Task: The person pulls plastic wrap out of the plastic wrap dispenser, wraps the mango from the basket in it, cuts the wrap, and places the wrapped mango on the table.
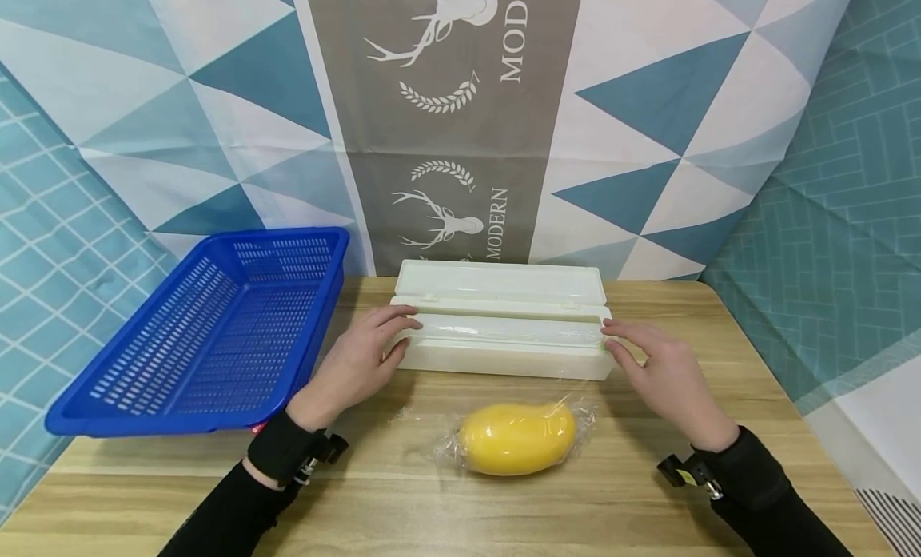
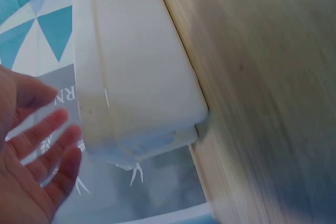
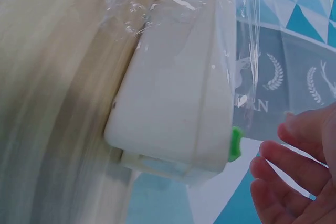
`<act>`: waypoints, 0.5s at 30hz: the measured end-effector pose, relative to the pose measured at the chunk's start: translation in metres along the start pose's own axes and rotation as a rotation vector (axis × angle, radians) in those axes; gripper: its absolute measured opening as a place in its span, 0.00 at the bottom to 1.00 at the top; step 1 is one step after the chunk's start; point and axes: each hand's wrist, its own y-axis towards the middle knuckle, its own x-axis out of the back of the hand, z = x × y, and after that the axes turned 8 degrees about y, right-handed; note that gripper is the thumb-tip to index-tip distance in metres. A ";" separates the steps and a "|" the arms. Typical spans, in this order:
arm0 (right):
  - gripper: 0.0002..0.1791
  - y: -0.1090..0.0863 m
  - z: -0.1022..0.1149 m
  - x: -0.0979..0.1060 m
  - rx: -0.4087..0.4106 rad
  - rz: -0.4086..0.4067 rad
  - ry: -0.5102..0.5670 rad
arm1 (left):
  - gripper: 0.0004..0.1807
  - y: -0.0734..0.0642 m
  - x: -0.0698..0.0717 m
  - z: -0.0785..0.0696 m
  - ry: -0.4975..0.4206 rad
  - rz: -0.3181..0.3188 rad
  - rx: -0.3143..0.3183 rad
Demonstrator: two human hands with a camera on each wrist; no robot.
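Observation:
A long white cling film dispenser (image 1: pixel 504 360) lies across the wooden table, its lid (image 1: pixel 501 282) raised at the back. Inside shows a roll of clear film (image 1: pixel 504 330). My left hand (image 1: pixel 357 359) is at the dispenser's left end, fingers loosely bent; the left wrist view has them beside it, gripping nothing. At the opposite end is my right hand (image 1: pixel 665 373), whose relaxed fingers (image 3: pixel 286 169) are near a green piece (image 3: pixel 235 144) on the dispenser's edge. In front lies a yellow mango-like fruit (image 1: pixel 516 439) wrapped in clear film, with crumpled film ends.
On the left stands a blue plastic basket (image 1: pixel 194 423) with slotted walls, close to my left forearm. A patterned cloth (image 1: pixel 633 109) hangs behind the table (image 1: pixel 403 509). The table's right edge slopes down beyond my right hand.

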 end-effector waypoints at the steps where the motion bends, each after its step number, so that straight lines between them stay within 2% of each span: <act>1: 0.14 0.000 0.001 0.000 0.010 -0.006 0.007 | 0.13 0.000 0.000 -0.002 -0.026 0.000 -0.021; 4: 0.12 0.002 0.006 0.000 0.055 -0.008 0.029 | 0.12 0.001 0.002 -0.008 -0.108 0.029 -0.078; 7: 0.13 0.002 0.012 -0.002 0.093 0.035 0.074 | 0.13 0.000 0.003 -0.018 -0.168 0.129 -0.110; 11: 0.19 -0.001 0.024 -0.008 0.104 0.172 0.125 | 0.15 -0.001 0.004 -0.033 -0.230 0.307 -0.148; 13: 0.24 -0.003 0.028 -0.010 0.109 0.243 0.140 | 0.17 -0.001 0.004 -0.039 -0.264 0.362 -0.167; 15: 0.27 -0.004 0.032 -0.012 0.105 0.298 0.157 | 0.19 -0.001 0.004 -0.044 -0.296 0.390 -0.180</act>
